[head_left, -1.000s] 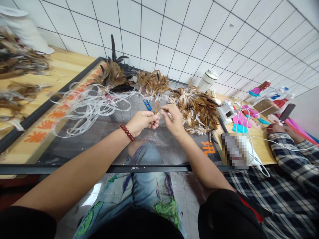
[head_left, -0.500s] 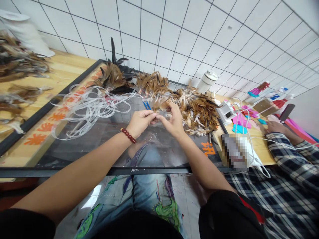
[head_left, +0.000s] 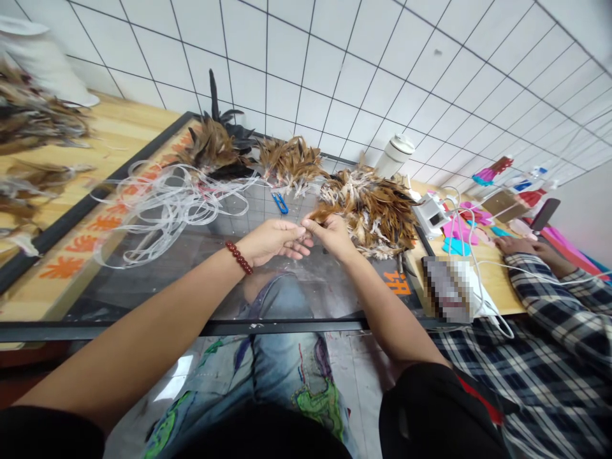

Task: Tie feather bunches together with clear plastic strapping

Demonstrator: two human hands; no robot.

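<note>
My left hand (head_left: 272, 241), with a red bead bracelet (head_left: 239, 257) at the wrist, lies over the glass table top (head_left: 157, 280), fingers stretched toward the right hand. My right hand (head_left: 329, 234) pinches a brown feather between thumb and fingertips, at the near edge of a pile of brown and white feathers (head_left: 370, 207). The fingertips of both hands almost touch. Small blue snips (head_left: 281, 203) lie just beyond the hands.
A tangle of clear tubing (head_left: 165, 201) lies left of centre. Two more feather bunches (head_left: 213, 145) sit at the back by the tiled wall. A white bottle (head_left: 394, 155) stands behind the pile. A person in a plaid sleeve (head_left: 564, 287) works at the right among cables and coloured items.
My left hand's fingers went from a pinch to stretched out. Both hands moved slightly down and toward me, and the right hand now takes a feather at the pile's edge.
</note>
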